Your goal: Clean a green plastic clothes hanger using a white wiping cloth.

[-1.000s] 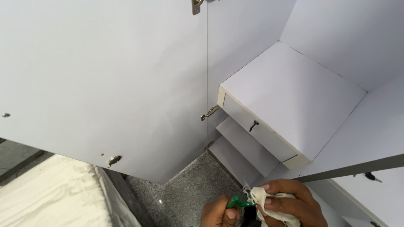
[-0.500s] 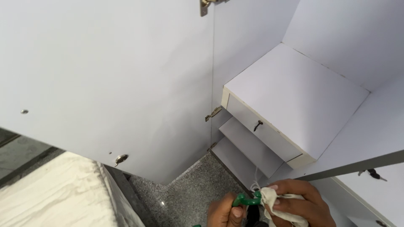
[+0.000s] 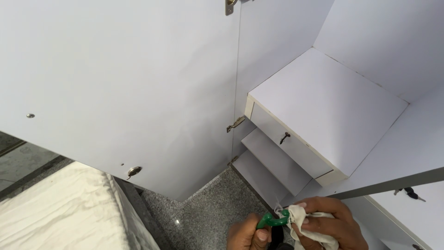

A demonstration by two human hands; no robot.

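Both of your hands sit at the bottom edge of the head view, low over the grey speckled floor point(image 3: 203, 217). Your left hand point(image 3: 247, 234) is closed around a green spray nozzle point(image 3: 273, 218); the thumb rests on the green part, and the bottle below it is cut off by the frame, so you cannot read its level. Your right hand point(image 3: 330, 222) is closed on a bunched white cloth point(image 3: 307, 227), fingers curled over the top of it. Cloth and nozzle touch, or nearly so; the contact point is too small to settle.

Ahead of you stands an open white wardrobe. The wardrobe door point(image 3: 120, 83) hangs open on the left, with 1 round metal lock point(image 3: 134, 171) near its lower edge. Inside, a drawer unit point(image 3: 323, 104) carries 1 small dark pull point(image 3: 284, 137) on its front; 2 low shelves point(image 3: 273, 157) step down beneath it toward the floor. A bunch of keys point(image 3: 410, 193) hangs at the right edge. A cream mattress point(image 3: 60, 213) fills the lower left corner.

Progress, as a judgement: cloth and sprayer are only in hand. No wet patch, streak or spray mist shows on the door, the drawer top or the shelves, so wiping of these panels appears not yet begun.
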